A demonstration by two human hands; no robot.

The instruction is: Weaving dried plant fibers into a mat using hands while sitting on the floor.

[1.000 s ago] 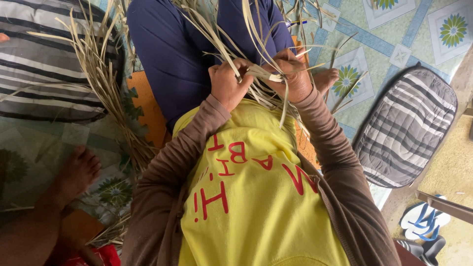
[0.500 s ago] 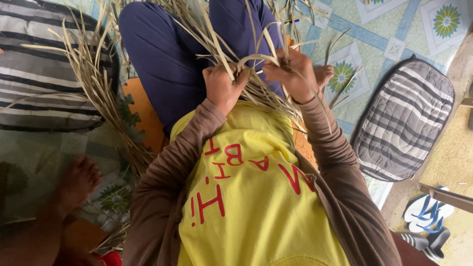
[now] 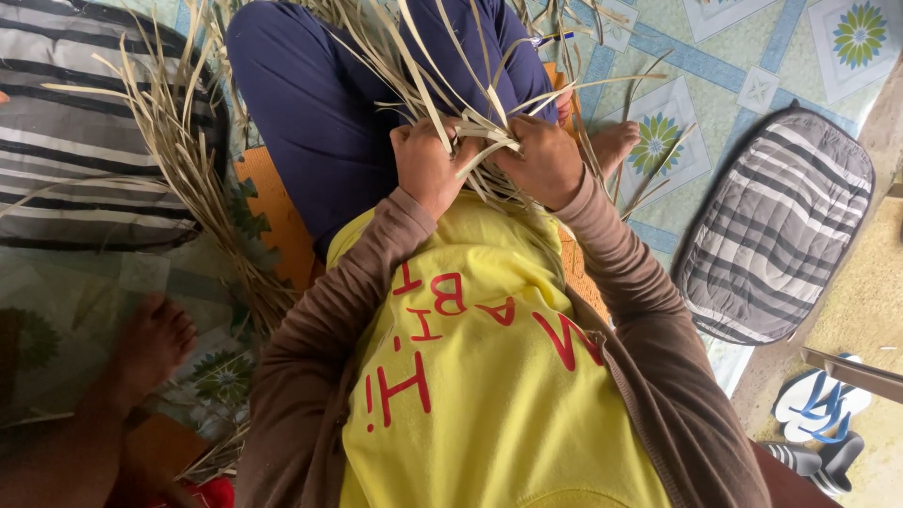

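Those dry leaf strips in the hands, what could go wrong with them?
1. Both the left hand and the right hand clutch the strips tightly where they cross; a dry strip might crack or nick a finger.
2. Loose ends fan out over the lap, so they could tangle.
3. Another person's foot rests near the strip pile and might crush it.
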